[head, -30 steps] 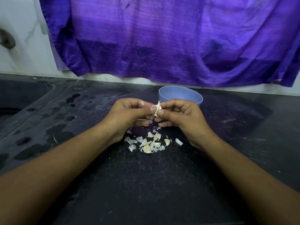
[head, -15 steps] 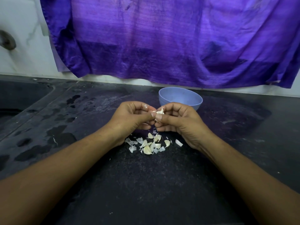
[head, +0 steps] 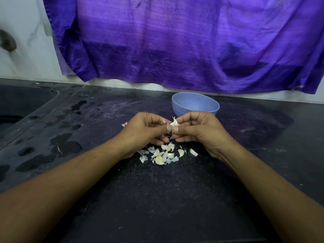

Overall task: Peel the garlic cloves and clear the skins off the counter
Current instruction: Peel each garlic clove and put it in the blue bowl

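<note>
Both hands meet above the dark counter (head: 157,199). My left hand (head: 145,131) and my right hand (head: 198,130) pinch one white garlic clove (head: 174,123) between thumbs and fingertips, a wisp of skin sticking up from it. Below the hands lies a small heap of garlic cloves and papery skins (head: 164,154). A lone skin piece (head: 193,152) lies at the heap's right, and another scrap (head: 124,124) lies left of my left hand. A light blue bowl (head: 195,104) stands just behind the hands; what it holds is hidden.
A purple cloth (head: 175,41) hangs on the wall down to the counter's back edge. Wet patches (head: 64,146) spot the counter's left part, beside a sunken sink area (head: 19,106) at the far left.
The hands stay together on the clove; the fingers have shifted slightly and the clove's skin tip stands more exposed between them. The heap below is unchanged.
</note>
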`<state>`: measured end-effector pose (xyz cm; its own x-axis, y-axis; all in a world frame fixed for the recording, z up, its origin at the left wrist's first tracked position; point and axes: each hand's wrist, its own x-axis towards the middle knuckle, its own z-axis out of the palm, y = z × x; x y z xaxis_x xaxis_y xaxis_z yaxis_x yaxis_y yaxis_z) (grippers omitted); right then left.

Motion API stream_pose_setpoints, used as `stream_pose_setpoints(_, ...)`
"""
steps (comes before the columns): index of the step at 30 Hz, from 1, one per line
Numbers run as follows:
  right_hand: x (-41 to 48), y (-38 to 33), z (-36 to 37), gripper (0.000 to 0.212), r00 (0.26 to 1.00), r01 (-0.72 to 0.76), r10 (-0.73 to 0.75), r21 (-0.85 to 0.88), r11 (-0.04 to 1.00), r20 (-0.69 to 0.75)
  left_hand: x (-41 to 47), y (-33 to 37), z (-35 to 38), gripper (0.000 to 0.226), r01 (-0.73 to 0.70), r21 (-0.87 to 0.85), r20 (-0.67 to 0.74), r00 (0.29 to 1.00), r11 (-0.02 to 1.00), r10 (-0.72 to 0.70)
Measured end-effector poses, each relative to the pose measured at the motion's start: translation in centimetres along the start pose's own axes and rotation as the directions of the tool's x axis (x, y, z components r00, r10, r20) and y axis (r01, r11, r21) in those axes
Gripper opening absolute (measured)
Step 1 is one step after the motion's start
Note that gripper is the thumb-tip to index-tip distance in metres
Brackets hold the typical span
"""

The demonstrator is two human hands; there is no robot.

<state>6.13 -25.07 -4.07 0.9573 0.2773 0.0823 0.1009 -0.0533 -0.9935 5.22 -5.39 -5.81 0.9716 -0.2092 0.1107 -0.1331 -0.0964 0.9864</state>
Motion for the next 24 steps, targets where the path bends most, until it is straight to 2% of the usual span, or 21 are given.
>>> stream_pose_setpoints(5, -0.03, 0.37, -0.22, 0.017, 1.000, -0.020, 0.020, -0.004, 1.000, -0.010, -0.04, -0.16, -0.08, 0.007, -0.028, 0.085, -0.003, 1.000, 0.996, 0.029)
stream_pose_setpoints(16, -0.08, -0.17, -0.07, 0.017, 0.999, 0.006, -0.004, -0.059, 0.998, 0.035, -0.06, 0.16, -0.40, 0.012, -0.001, 0.046, 0.006, 1.000, 0.999, 0.000)
stream_pose_setpoints(21, -0.14, -0.15, 0.00, 0.018, 1.000, 0.008, -0.007, -0.110, 0.994, 0.005, -0.27, 0.30, -0.25, 0.022, 0.009, 0.042, 0.058, 0.998, 0.999, -0.011)
stream_pose_setpoints(24, -0.20, -0.22, 0.11, 0.029, 0.999, -0.004, 0.007, -0.090, 0.996, 0.038, -0.35, 0.51, -0.17, 0.033, 0.019, 0.027, 0.044, 0.999, 0.999, -0.020)
